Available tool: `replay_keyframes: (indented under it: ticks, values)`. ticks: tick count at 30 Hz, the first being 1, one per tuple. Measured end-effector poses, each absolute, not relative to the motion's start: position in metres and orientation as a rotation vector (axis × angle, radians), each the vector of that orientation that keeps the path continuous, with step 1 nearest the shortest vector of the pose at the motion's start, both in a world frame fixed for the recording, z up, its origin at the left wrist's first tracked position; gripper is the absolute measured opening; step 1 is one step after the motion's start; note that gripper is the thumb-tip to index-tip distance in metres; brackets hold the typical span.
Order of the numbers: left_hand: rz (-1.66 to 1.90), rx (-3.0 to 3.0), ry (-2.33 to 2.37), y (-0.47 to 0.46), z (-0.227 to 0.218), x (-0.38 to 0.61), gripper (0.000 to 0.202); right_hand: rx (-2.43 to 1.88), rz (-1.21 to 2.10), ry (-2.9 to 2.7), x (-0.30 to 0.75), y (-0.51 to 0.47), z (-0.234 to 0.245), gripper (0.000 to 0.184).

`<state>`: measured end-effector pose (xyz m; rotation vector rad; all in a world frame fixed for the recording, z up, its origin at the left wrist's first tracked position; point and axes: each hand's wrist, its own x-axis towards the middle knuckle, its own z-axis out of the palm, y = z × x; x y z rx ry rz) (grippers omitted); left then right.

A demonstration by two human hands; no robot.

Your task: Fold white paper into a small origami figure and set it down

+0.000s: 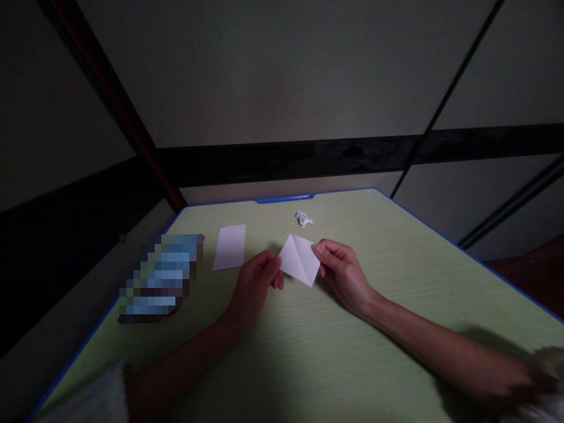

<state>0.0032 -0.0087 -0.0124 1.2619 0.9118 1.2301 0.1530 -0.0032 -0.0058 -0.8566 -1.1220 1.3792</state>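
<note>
A small white square of paper with a crease running across its middle is held up just above the table. My left hand pinches its left corner between thumb and fingers. On the opposite side, my right hand grips the right corner, thumb on top. Behind the paper lies a small folded white paper figure, touched by neither hand. A flat white rectangular sheet rests on the table to the left, beyond my left hand.
The light green table has a blue edge and a blue strip at its far side. At the left lies a pixelated, blurred-out object. Pale panels with a dark band stand behind the table.
</note>
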Motion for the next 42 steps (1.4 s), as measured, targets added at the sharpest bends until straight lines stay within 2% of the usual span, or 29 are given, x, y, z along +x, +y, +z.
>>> replay_keyframes:
  ticks: [8,15,19,29,42]
  values:
    - [1.279,1.207,0.938,-0.008,-0.0105,0.0023,0.025,-0.85,1.434,-1.096,0.151,-0.0024,-0.0059,0.027]
    - [1.324,1.303,1.075,-0.0078,-0.0072,0.0033,0.021,-0.901,1.376,-1.056,0.153,-0.0003,-0.003,0.016]
    - [1.371,1.327,1.199,-0.008,-0.0049,0.0033,0.02,-0.921,1.369,-1.019,0.1517,-0.0013,-0.0025,0.017]
    - [1.378,1.142,0.969,-0.0074,-0.0081,0.006,0.019,-0.849,1.405,-0.966,0.1526,-0.0041,-0.0002,0.016]
    - [1.373,1.106,0.979,-0.0081,-0.0094,0.006,0.019,-0.845,1.548,-0.878,0.1525,-0.0011,-0.0022,0.017]
